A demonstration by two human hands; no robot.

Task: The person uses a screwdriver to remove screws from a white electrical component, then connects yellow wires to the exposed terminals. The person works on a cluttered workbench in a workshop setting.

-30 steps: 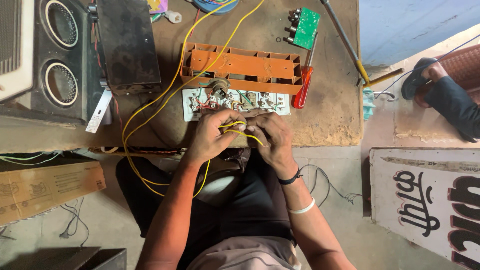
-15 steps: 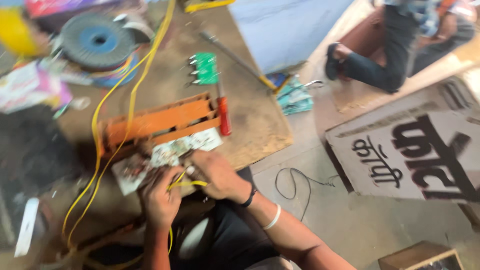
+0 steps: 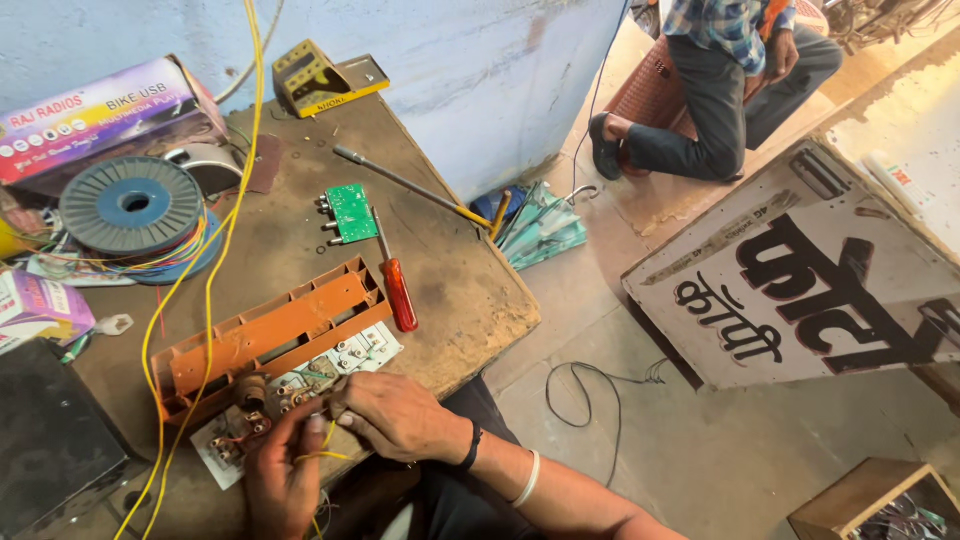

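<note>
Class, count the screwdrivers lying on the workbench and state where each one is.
2. The red-handled screwdriver lies beside the orange frame, below the green circuit board. The yellow-handled screwdriver lies diagonally toward the bench's right edge. Others may be hidden under clutter.

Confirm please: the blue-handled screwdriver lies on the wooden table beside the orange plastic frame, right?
Not quite. In the head view the screwdriver has a red handle, not blue. It does lie on the wooden table beside the orange plastic frame.
</note>
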